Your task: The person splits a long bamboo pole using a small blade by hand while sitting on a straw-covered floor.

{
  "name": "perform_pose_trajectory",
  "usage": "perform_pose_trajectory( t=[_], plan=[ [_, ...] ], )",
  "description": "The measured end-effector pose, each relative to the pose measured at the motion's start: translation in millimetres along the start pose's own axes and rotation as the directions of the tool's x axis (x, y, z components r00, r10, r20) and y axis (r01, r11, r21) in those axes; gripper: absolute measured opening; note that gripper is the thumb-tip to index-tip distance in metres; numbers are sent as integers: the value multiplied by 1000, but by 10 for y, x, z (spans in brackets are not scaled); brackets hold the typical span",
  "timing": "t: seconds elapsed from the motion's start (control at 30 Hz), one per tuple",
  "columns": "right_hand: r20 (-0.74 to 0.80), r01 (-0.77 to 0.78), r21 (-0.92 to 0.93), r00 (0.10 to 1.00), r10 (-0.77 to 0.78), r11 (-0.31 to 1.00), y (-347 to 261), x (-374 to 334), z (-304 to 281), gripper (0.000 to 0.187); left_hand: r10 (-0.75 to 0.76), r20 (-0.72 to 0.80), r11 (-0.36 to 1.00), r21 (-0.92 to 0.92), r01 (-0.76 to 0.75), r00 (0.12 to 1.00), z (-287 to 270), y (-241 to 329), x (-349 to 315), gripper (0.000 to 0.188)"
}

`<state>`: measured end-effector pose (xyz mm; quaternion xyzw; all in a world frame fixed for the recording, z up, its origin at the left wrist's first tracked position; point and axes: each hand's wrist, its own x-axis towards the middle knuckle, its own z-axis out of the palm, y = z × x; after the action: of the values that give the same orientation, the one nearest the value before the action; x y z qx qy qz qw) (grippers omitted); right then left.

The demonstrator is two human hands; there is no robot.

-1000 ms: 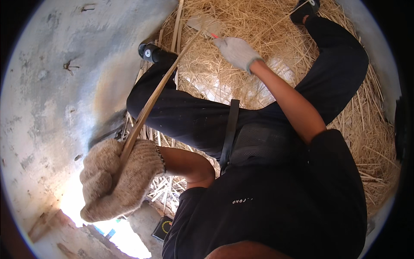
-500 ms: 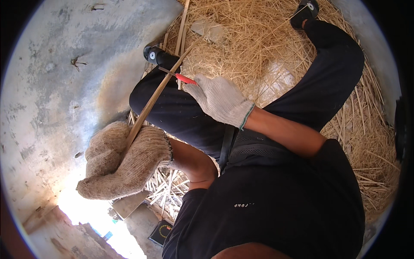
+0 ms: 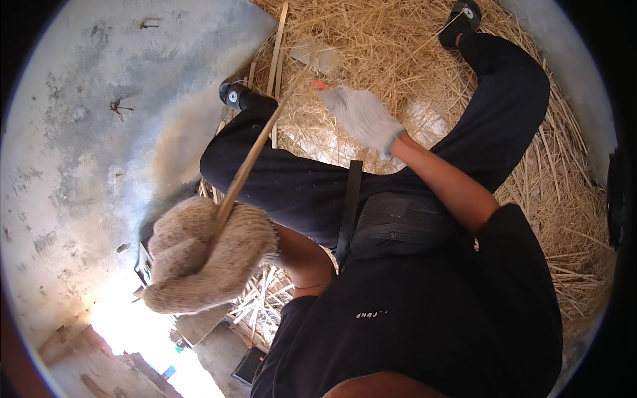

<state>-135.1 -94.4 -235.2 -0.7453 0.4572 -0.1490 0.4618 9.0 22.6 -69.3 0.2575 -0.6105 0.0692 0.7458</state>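
Note:
My left hand (image 3: 209,259), in a thick brown knitted glove, is closed around the lower end of a long bamboo strip (image 3: 255,151). The strip slants up and away over my left thigh, its far tip above the straw. In a pale knitted glove with a green cuff, my right hand (image 3: 363,119) grips a knife by its red handle (image 3: 320,84). Beyond the handle, the blade is too blurred against the straw to make out. The knife sits to the right of the strip's far end.
Loose straw (image 3: 391,53) covers the floor between my spread legs. Several long strips (image 3: 275,66) lie beside my left shoe (image 3: 233,98). A grey stained wall (image 3: 86,132) rises at the left. Near the bright gap at lower left are a brown block (image 3: 202,325) and a dark box (image 3: 249,366).
My right hand has moved away and to the right with the knife, off the strip. My left hand has shifted slightly right and nearer, still holding the strip.

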Motion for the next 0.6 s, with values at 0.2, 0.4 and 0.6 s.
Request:
perform_pose_trajectory(
  t=[0.2, 0.4, 0.6],
  plan=[
    [-82, 288, 200, 957, -277, 936, -693, -758, -47, 44, -23, 53, 999, -29, 25, 998, -22, -45, 4, 23],
    [-130, 233, -10, 964, -232, 972, -642, -472, 243, 47, -42, 104, 999, -7, 43, 994, -91, -9, -10, 22],
    [19, -29, -389, 999, 39, 921, 1039, 511, 354, 52, -70, 126, 988, -129, 86, 990, 232, -24, -163, 21]
  ],
)
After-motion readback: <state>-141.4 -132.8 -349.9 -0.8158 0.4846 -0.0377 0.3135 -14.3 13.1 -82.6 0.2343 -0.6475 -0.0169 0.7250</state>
